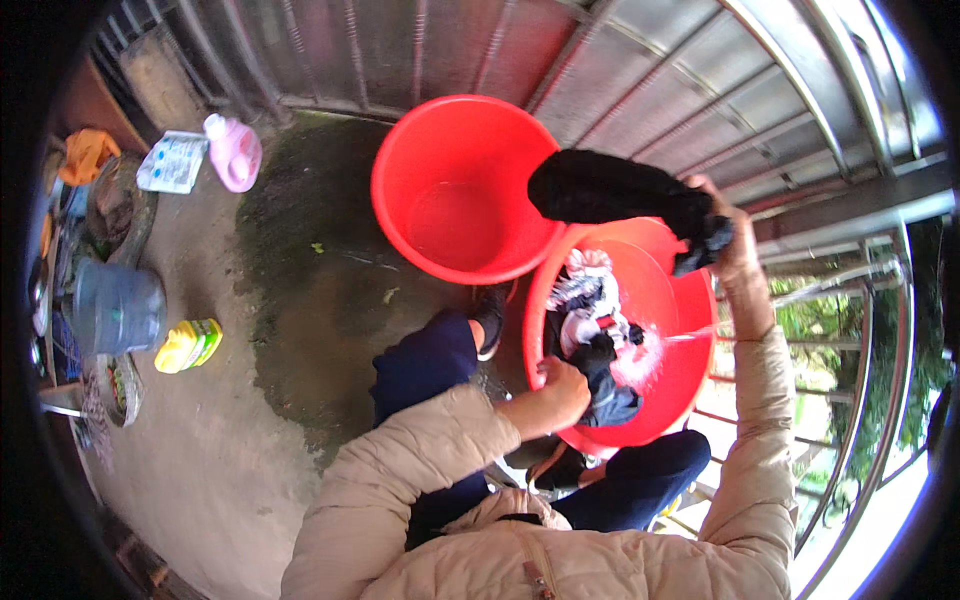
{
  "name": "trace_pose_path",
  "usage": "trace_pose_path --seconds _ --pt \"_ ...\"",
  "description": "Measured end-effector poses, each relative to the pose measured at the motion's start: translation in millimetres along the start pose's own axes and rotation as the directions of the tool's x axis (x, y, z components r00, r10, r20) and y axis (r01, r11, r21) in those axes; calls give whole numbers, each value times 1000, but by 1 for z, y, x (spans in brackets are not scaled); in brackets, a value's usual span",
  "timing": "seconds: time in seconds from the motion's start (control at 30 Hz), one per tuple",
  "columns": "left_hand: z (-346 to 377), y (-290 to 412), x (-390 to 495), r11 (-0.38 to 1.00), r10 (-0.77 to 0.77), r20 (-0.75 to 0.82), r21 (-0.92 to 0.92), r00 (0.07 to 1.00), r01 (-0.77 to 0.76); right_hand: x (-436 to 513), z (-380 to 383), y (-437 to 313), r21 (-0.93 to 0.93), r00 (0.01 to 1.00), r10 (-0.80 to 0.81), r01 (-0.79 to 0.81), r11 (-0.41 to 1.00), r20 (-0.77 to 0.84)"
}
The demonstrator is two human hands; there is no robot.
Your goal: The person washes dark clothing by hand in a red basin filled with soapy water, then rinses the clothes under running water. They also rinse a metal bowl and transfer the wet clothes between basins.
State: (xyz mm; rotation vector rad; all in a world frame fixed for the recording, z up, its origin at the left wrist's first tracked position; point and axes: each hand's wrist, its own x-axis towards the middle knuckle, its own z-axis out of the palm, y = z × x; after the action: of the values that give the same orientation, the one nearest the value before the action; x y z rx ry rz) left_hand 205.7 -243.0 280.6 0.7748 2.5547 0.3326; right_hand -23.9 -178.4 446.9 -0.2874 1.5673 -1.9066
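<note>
My right hand point(731, 236) is raised over the far right of a red plastic tub point(694, 367), gripping a long black cloth item point(611, 186). The cloth stretches leftward towards a second red tub point(465, 225). At the near left rim of the first tub, my left hand point(559, 397) is curled beside a dark blue-grey garment point(611, 401); whether cloth is inside its fingers is hidden. Wet clothes point(589, 300), white, patterned and black, lie heaped in that tub. A stream of water point(694, 333) enters from the right and splashes beside them.
A ribbed metal wall point(450, 52) stands behind the tubs, and a metal railing point(862, 337) runs along the right. On the concrete floor point(217, 465) to the left are a pink bottle point(238, 157), a printed packet point(174, 161), a yellow bottle point(189, 345) and a bluish plastic bucket point(120, 307).
</note>
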Motion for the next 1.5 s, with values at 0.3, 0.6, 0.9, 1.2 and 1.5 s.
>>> trace_pose_path --seconds 0.3,0.6,0.9,1.2,1.5 --pt "-28 18 41 997 80 -113 29 990 -77 -165 -75 -27 -590 994 66 -5 807 82" --pt "-12 33 64 993 36 274 98 961 -65 -260 -197 159 -983 772 609 128 132 182" --pt "15 153 105 813 570 340 -106 748 -572 -271 -239 69 -506 999 35 -39 862 -18" --pt "20 126 145 806 187 607 354 772 -474 -363 -162 -28 -31 457 -850 884 466 263" --pt "8 53 287 941 228 443 129 867 -314 -384 -173 22 -295 391 -920 883 366 29"
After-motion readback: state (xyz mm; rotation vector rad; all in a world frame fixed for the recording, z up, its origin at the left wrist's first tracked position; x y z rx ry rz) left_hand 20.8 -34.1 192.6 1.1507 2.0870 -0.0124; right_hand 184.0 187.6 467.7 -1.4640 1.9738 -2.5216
